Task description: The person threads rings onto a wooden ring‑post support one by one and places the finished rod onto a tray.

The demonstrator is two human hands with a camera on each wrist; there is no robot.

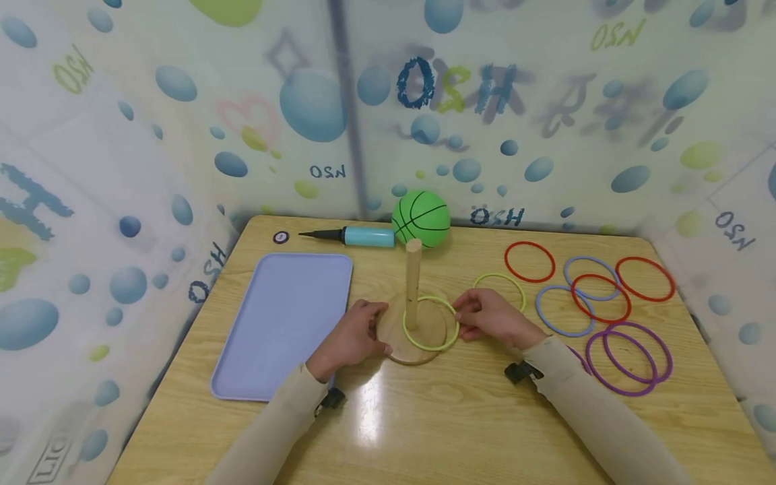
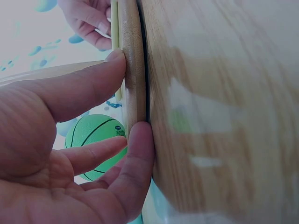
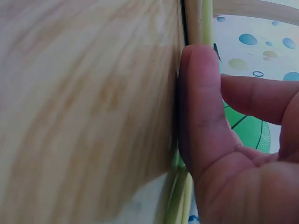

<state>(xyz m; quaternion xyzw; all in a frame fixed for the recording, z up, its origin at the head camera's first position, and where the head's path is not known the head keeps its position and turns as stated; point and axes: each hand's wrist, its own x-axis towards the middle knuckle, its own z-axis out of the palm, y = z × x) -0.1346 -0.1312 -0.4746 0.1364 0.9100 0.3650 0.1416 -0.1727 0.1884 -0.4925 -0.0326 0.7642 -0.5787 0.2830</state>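
Note:
A round wooden base with an upright wooden peg stands mid-table. One yellow ring lies low over the base, around the peg's foot and off to the right. My left hand grips the base's left edge. In the left wrist view, its thumb rests on top of the wood and another finger bears on the rim. On the far side, my right hand pinches the ring's right edge, its fingertips beside the base. The right wrist view shows one finger overlapping ring and base edge.
Right of the base lie another yellow ring and several red, blue and purple rings, some overlapping. At left is a lavender tray. Behind stand a green ball, a blue hand pump and a small dark disc.

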